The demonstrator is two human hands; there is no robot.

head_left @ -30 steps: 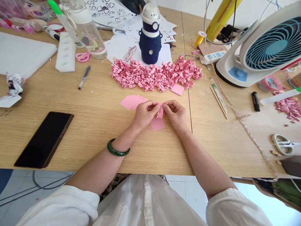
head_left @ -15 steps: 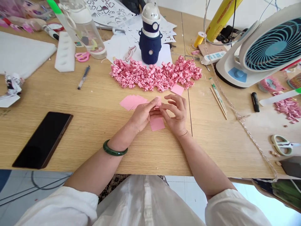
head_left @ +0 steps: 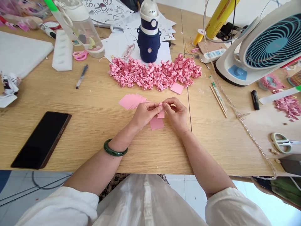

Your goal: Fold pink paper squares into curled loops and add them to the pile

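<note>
Between the fingertips of both hands is a small piece of pink paper (head_left: 161, 114), its lower edge hanging below my thumbs. My left hand (head_left: 145, 114) pinches it from the left, and my right hand (head_left: 176, 113) pinches its upper part from the right. Just under the hands a pink paper square (head_left: 156, 123) lies flat on the table. To the left is a fanned stack of pink paper squares (head_left: 131, 101), partly behind my left fingers. Beyond the hands stretches a heap of folded pink paper pieces (head_left: 150, 75), with one single square (head_left: 176, 88) at its front edge.
A phone (head_left: 41, 139) lies at the left, near a pen (head_left: 81, 76) and pink scissors (head_left: 80, 55). Behind the heap stands a dark blue bottle (head_left: 148, 47). On the right are wooden sticks (head_left: 218, 102), a marker (head_left: 255, 100), a fan (head_left: 265, 47) and pale-handled scissors (head_left: 282, 142).
My right fingers have closed in from a looser, spread pose. The left hand has turned so its fingers curl, and the held pink paper now shows hanging below the thumbs.
</note>
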